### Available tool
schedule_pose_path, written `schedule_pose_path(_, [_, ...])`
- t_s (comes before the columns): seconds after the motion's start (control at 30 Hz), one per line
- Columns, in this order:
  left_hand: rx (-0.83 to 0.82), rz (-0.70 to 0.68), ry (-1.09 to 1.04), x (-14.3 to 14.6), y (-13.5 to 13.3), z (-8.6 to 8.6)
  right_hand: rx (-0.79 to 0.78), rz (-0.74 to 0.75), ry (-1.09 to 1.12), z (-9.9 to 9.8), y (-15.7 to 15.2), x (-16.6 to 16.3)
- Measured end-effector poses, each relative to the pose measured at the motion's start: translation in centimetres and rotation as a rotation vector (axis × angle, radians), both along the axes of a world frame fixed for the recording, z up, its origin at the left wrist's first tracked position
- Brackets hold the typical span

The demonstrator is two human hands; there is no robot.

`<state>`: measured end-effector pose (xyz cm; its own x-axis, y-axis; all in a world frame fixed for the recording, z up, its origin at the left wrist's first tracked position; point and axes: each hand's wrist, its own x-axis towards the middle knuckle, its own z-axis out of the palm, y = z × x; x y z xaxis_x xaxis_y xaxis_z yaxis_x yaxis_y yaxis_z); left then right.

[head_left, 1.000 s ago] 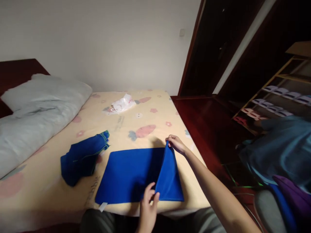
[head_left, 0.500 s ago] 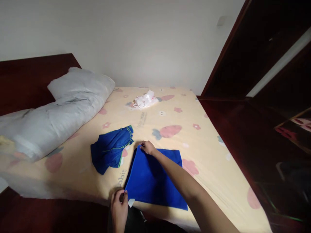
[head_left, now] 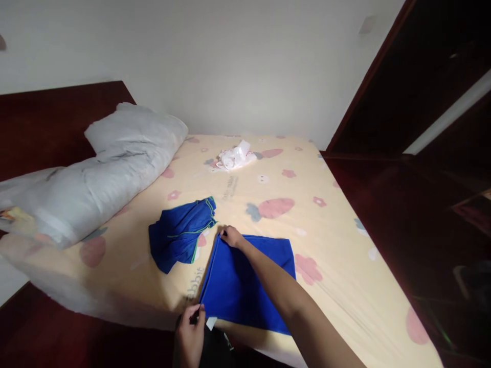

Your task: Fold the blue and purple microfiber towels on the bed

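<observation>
A blue cloth garment (head_left: 230, 286), folded into a rough rectangle, lies flat at the near edge of the bed. My left hand (head_left: 191, 329) pinches its near left corner, close to a small white tag (head_left: 211, 323). At the far left corner, my right hand (head_left: 231, 236) is closed on the fabric, and my right forearm crosses over the cloth and hides part of it. Left of the garment rests a second, crumpled blue garment (head_left: 180, 232) with green stitching; neither hand touches it.
The bed wears a cream sheet (head_left: 337, 266) printed with carrots and flowers. A crumpled white plastic bag (head_left: 236, 156) lies towards the wall. A grey quilt (head_left: 115, 174) is heaped by the dark headboard (head_left: 57, 112). Dark floor (head_left: 368, 204) runs along the right side.
The view has turned slightly left, so things sit further right. Both hands keep their hold on the garment's left corners, and its left edge looks straighter, with the layers closer together.
</observation>
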<state>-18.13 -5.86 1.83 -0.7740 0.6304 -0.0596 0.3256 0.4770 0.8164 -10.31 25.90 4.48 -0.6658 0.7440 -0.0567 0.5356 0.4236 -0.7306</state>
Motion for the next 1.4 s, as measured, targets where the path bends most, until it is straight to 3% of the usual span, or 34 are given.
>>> schedule_pose_path(0.17, [0.112, -0.025, 0.035, 0.8, -0.1, 3.6, -0.022, -0.035, 0.129, 4.2, 0.3, 2.6])
schedule_pose_path(0.33, [0.267, -0.071, 0.216, 1.0, -0.1, 9.9, -0.03, -0.084, 0.507, 12.7, -0.8, 11.6])
schedule_pose_path(0.43, [0.307, -0.057, 0.271, 1.4, 0.0, 14.3, 0.016, -0.135, 0.703, 18.3, -4.6, 19.1])
schedule_pose_path(0.53, [0.417, 0.01, 0.239, 3.0, -0.2, 18.5, 0.081, -0.185, 0.793, 22.7, -10.2, 25.9])
schedule_pose_path(0.7, [0.717, -0.076, 0.18, 7.1, -1.0, 23.7, 0.362, -0.279, 0.888, 26.4, -18.6, 33.9])
schedule_pose_path(0.8, [0.724, -0.206, 0.168, 9.2, -1.2, 25.8, 0.539, -0.419, 0.871, 26.5, -22.2, 37.5])
schedule_pose_path(0.9, [0.635, -0.332, 0.154, 10.4, -0.9, 26.5, 0.607, -0.543, 0.823, 25.5, -25.3, 40.6])
schedule_pose_path(1.03, [0.542, -0.472, 0.154, 10.7, 0.3, 25.4, 0.58, -0.622, 0.717, 22.7, -28.6, 43.7])
schedule_pose_path(1.13, [0.45, -0.599, 0.107, 11.0, 2.3, 24.1, 0.508, -0.712, 0.687, 20.6, -29.4, 44.9])
schedule_pose_path(1.2, [0.389, -0.651, 0.034, 11.5, 4.7, 23.1, 0.438, -0.764, 0.695, 19.2, -27.9, 45.3])
schedule_pose_path(1.27, [0.355, -0.69, -0.074, 12.0, 8.4, 22.0, 0.355, -0.793, 0.7, 17.9, -24.5, 45.1])
schedule_pose_path(1.4, [0.374, -0.767, -0.215, 12.9, 19.3, 19.1, 0.252, -0.818, 0.697, 14.6, -12.5, 42.9])
